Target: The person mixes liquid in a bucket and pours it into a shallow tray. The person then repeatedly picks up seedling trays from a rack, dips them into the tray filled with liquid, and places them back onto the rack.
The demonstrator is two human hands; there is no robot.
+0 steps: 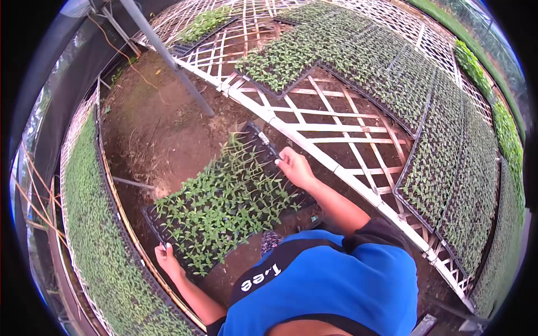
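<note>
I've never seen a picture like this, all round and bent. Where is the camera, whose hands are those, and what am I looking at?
There is no robot arm here, just a person working with two bare hands. This single picture comes from a camera worn on the head, looking forward and down, so the person's own blue shirt fills the bottom. The view looks strongly curved, with dark corners.

The left hand and right hand hold opposite ends of a dark tray full of green seedlings. Beyond it is bare brown soil. On the right, a pale slatted bench bears many more young plants; another green strip runs along the left.
</note>
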